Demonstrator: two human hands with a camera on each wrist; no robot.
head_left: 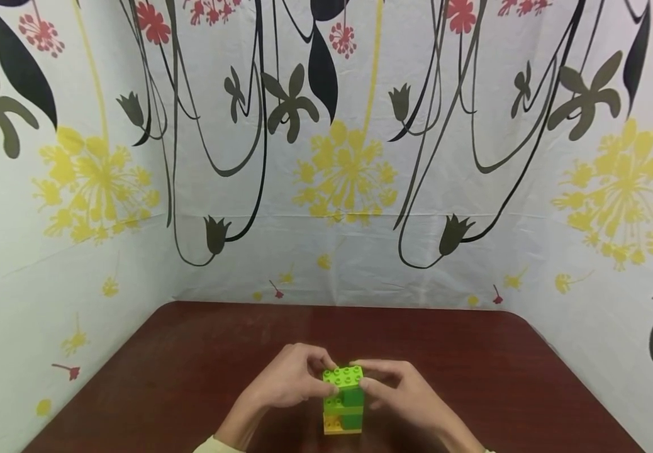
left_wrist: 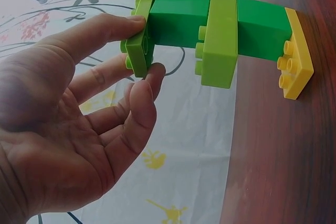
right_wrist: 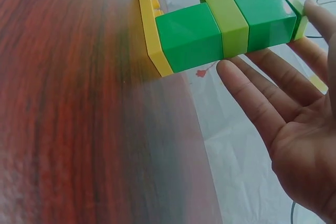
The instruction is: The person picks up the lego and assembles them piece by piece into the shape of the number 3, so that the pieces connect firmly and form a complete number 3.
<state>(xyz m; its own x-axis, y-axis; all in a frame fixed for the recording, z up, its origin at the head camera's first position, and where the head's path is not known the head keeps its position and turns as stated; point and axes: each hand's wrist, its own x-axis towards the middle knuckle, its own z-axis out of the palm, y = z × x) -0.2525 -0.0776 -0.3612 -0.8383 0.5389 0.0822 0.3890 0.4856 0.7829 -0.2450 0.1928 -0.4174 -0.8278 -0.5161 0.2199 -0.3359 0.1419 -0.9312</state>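
Note:
A stack of toy building bricks stands upright on the table. At its base is a yellow plate, then a dark green brick, a light green brick, another dark green brick and a light green plate on top. My left hand pinches the left end of that top plate between thumb and fingers. From the right, my right hand holds the plate's other end by thumb and index finger. The other right fingers stretch out beside the stack.
The dark red-brown wooden table has rounded far corners. A white cloth with printed flowers and stems hangs behind it and along both sides.

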